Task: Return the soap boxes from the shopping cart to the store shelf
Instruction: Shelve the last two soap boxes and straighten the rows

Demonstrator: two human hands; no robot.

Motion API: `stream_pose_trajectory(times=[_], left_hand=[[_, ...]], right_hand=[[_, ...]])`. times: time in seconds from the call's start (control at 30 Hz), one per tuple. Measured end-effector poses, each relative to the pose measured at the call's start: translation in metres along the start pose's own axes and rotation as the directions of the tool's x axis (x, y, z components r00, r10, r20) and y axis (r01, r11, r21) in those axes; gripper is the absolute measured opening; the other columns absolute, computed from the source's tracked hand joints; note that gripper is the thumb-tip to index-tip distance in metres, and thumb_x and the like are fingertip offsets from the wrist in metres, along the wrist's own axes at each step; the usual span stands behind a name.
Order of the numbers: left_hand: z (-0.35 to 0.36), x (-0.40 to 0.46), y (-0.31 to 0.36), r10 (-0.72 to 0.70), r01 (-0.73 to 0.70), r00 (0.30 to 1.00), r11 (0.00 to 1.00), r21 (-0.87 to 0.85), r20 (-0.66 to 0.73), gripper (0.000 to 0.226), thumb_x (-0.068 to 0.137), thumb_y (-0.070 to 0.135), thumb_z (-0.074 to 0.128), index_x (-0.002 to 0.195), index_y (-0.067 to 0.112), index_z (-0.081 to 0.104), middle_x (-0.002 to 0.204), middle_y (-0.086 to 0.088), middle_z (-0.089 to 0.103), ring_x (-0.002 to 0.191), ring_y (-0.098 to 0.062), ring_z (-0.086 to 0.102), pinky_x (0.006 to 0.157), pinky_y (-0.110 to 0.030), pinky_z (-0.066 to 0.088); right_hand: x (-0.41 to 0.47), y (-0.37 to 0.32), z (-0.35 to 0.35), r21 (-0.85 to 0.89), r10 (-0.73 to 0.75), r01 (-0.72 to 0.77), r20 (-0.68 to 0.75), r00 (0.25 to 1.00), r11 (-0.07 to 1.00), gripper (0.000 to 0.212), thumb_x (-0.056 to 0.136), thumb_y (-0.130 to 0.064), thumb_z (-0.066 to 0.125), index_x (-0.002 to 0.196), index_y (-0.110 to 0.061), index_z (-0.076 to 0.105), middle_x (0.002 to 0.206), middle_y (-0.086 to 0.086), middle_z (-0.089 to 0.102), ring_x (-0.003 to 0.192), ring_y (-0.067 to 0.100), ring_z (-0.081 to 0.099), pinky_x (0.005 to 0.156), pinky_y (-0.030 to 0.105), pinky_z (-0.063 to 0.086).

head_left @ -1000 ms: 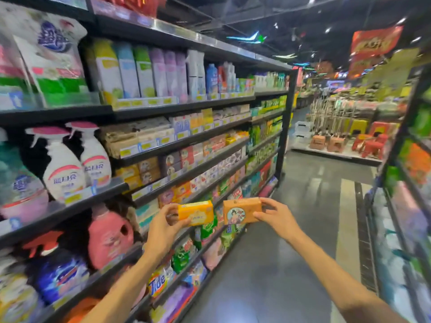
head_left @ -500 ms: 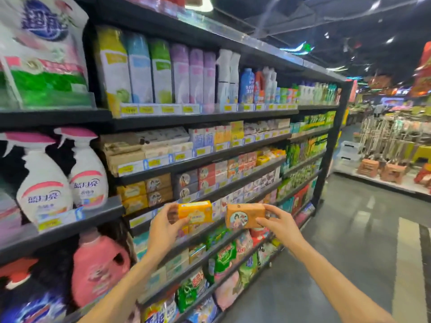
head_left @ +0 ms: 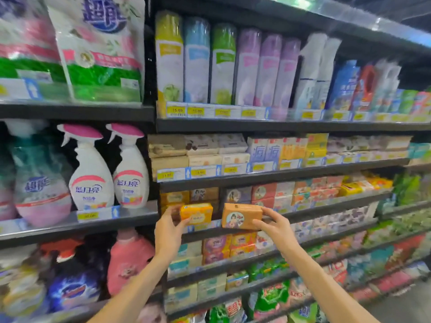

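Observation:
My left hand [head_left: 168, 231] grips a yellow soap box [head_left: 196, 212] by its left end. My right hand [head_left: 275, 226] grips an orange soap box [head_left: 240, 216] with a round picture on its front, fingers over its right end. Both boxes are held side by side just in front of the soap shelf [head_left: 303, 214], where rows of similar yellow, brown and orange boxes [head_left: 261, 194] are stacked. The shopping cart is out of view.
Black shelving fills the view. White spray bottles [head_left: 112, 169] and pink jugs [head_left: 127, 262] stand to the left. Tall cans [head_left: 224, 64] line the shelf above. More soap packs [head_left: 224, 248] sit on the shelves below. Grey aisle floor [head_left: 405, 306] shows at the lower right.
The view has swung left, from looking down the aisle to facing the shelf squarely. Both hands have carried their boxes closer to the soap shelf, still gripping them.

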State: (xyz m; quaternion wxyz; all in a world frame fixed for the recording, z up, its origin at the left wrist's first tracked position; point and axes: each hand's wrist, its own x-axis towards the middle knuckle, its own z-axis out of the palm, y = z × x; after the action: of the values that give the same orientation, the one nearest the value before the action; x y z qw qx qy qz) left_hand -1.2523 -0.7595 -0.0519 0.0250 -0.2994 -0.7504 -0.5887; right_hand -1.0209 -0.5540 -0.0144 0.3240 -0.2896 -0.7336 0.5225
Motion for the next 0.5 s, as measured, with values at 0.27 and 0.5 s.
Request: stream_pose_trajectory(times=[0.27, 0.5], left_hand=[[0.028, 0.008, -0.001, -0.035, 0.067, 0.977, 0.987, 0.144, -0.212, 0.036, 0.089, 0.014, 0.074, 0.122, 0.019, 0.06, 0.1, 0.004, 0.073, 0.092, -0.018, 0.069, 0.079, -0.037, 0.055], [0.042, 0.01, -0.003, -0.061, 0.152, 0.951, 0.946, 0.286, -0.304, 0.035, 0.089, 0.002, 0.058, 0.117, 0.023, 0.06, 0.106, -0.001, 0.072, 0.095, -0.027, 0.069, 0.079, -0.042, 0.056]], right_hand=[[0.06, 0.019, 0.006, -0.013, -0.061, 0.063, 0.13, 0.99, 0.998, 0.051, 0.079, -0.025, 0.081, 0.127, -0.019, 0.063, 0.111, -0.006, 0.073, 0.097, 0.002, 0.069, 0.079, 0.018, 0.055], [0.079, 0.032, 0.014, -0.045, -0.065, 0.075, 0.183, 0.981, 0.996, 0.053, 0.079, -0.024, 0.081, 0.128, -0.016, 0.061, 0.108, -0.015, 0.069, 0.095, -0.006, 0.066, 0.079, 0.013, 0.053]])
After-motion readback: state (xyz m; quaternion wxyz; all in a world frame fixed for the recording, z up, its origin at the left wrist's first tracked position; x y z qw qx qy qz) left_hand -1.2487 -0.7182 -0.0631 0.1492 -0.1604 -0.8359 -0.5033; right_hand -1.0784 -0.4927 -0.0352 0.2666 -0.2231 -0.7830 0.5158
